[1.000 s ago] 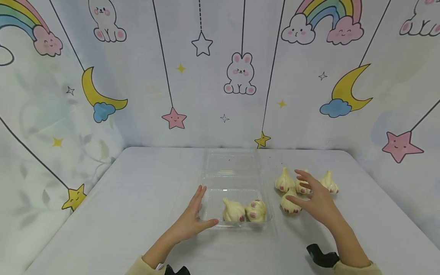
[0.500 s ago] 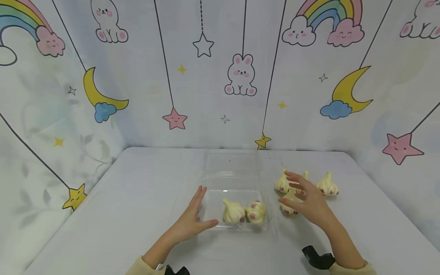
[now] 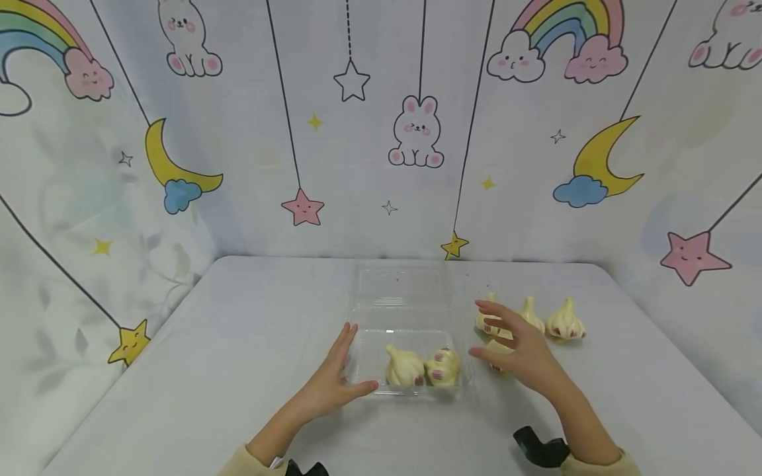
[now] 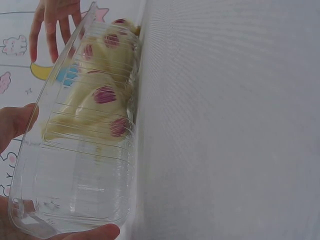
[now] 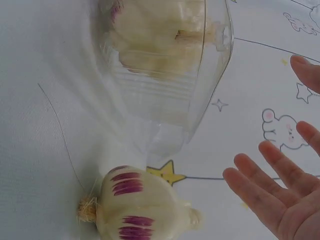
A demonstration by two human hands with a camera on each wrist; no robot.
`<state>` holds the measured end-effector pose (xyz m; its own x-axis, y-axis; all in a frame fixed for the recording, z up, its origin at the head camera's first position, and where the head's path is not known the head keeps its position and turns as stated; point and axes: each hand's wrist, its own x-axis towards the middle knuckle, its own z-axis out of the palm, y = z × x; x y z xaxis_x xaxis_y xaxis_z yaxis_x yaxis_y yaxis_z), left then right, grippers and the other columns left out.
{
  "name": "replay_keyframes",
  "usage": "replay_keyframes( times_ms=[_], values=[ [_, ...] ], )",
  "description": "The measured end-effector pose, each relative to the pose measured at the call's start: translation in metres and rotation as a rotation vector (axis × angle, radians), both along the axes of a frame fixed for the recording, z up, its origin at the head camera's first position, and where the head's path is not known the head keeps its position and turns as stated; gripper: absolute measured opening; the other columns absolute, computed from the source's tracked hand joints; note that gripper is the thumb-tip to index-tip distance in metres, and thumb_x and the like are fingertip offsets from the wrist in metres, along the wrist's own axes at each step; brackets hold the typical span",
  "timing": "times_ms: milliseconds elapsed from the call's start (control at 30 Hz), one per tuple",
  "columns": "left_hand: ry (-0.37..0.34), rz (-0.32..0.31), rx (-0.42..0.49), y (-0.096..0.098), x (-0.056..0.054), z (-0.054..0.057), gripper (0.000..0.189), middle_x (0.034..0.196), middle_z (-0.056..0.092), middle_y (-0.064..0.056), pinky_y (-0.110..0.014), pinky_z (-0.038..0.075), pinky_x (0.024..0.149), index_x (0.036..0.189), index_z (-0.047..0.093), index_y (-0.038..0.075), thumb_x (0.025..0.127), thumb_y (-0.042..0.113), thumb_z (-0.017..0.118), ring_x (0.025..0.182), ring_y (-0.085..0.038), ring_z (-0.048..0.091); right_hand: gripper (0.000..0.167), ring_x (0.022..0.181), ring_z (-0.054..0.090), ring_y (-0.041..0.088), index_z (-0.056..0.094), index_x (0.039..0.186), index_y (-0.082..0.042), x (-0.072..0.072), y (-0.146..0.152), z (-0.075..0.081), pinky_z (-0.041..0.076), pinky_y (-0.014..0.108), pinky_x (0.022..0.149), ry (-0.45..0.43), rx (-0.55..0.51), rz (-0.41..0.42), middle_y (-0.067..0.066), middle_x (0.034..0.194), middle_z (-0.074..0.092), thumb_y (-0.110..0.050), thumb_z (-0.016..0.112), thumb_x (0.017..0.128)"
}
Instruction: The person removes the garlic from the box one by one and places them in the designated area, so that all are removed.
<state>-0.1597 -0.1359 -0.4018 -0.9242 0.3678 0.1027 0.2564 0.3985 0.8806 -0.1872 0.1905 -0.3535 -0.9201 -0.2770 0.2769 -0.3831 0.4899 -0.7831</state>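
A clear plastic clamshell box [image 3: 366, 347] lies with its lid folded back. Two garlic bulbs [image 3: 405, 367] sit in its front right part, showing through the wall in the left wrist view [image 4: 95, 100]. My left hand [image 3: 333, 383] rests against the box's left front corner, fingers spread and thumb along the front rim. My right hand [image 3: 524, 347], fingers spread and holding nothing, hovers right of the box. It partly covers the nearer loose garlic bulbs [image 3: 488, 322]. The right wrist view shows one loose bulb [image 5: 150, 205] below the hand, apart from the fingers.
The loose bulbs lie grouped right of the box, with one garlic bulb [image 3: 565, 322] farthest right. The lid [image 3: 401, 284] lies flat toward the back. A white table [image 3: 262, 317] ends at a patterned cloth backdrop [image 3: 357, 152].
My right hand has moved left from over the loose bulbs toward the box, with nothing in it. The left hand, the box and the bulbs have stayed in place.
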Motion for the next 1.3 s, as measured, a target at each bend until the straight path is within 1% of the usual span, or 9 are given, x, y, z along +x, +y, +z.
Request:
replay_keyframes(
  times_ms=[233, 500, 733, 833, 1067, 1300],
  values=[
    [0.005, 0.004, -0.001, 0.000, 0.000, -0.001, 0.097, 0.150, -0.007, -0.020, -0.058, 0.033, 0.095, 0.147, 0.005, 0.009, 0.079, 0.021, 0.072, 0.129, -0.049, 0.021, 0.070, 0.115, 0.049, 0.035, 0.045, 0.133, -0.020, 0.001, -0.009, 0.000, 0.046, 0.049, 0.087, 0.013, 0.007, 0.024, 0.013, 0.131, 0.048, -0.025, 0.079, 0.072],
    [0.011, 0.024, -0.011, 0.001, 0.000, 0.000, 0.096, 0.151, -0.004, -0.019, -0.056, 0.031, 0.098, 0.147, 0.007, 0.009, 0.078, 0.021, 0.073, 0.131, -0.045, 0.019, 0.072, 0.116, 0.049, 0.032, 0.046, 0.133, -0.020, 0.001, -0.017, -0.001, 0.047, 0.043, 0.088, 0.036, 0.004, 0.059, 0.010, 0.132, 0.047, -0.026, 0.080, 0.070],
    [0.003, 0.019, -0.002, 0.001, -0.001, -0.001, 0.097, 0.151, -0.006, -0.019, -0.057, 0.032, 0.097, 0.147, 0.006, 0.010, 0.078, 0.020, 0.073, 0.130, -0.046, 0.021, 0.071, 0.117, 0.048, 0.031, 0.045, 0.133, -0.023, 0.001, -0.025, -0.001, 0.046, 0.047, 0.089, 0.006, -0.030, 0.107, 0.010, 0.133, 0.046, -0.027, 0.079, 0.071],
    [0.001, 0.016, 0.003, 0.001, 0.000, 0.000, 0.097, 0.151, -0.006, -0.019, -0.057, 0.032, 0.097, 0.147, 0.006, 0.010, 0.078, 0.020, 0.073, 0.130, -0.047, 0.021, 0.072, 0.118, 0.047, 0.032, 0.044, 0.133, -0.024, 0.001, -0.029, -0.002, 0.045, 0.050, 0.088, 0.007, -0.033, 0.127, 0.011, 0.133, 0.046, -0.027, 0.079, 0.071],
    [-0.008, 0.017, -0.010, 0.001, 0.000, 0.001, 0.096, 0.151, -0.006, -0.018, -0.056, 0.029, 0.099, 0.148, 0.005, 0.010, 0.079, 0.022, 0.072, 0.130, -0.046, 0.022, 0.068, 0.117, 0.047, 0.031, 0.046, 0.132, -0.027, 0.000, -0.038, -0.004, 0.045, 0.050, 0.089, -0.003, -0.043, 0.159, 0.003, 0.133, 0.047, -0.026, 0.078, 0.072],
    [-0.015, -0.004, -0.002, 0.000, 0.000, 0.002, 0.096, 0.150, -0.008, -0.019, -0.060, 0.031, 0.096, 0.147, 0.005, 0.010, 0.080, 0.021, 0.072, 0.129, -0.049, 0.020, 0.068, 0.117, 0.048, 0.025, 0.047, 0.132, -0.026, -0.001, -0.048, -0.003, 0.046, 0.043, 0.090, -0.014, -0.030, 0.218, -0.001, 0.133, 0.046, -0.027, 0.079, 0.072]
  ],
)
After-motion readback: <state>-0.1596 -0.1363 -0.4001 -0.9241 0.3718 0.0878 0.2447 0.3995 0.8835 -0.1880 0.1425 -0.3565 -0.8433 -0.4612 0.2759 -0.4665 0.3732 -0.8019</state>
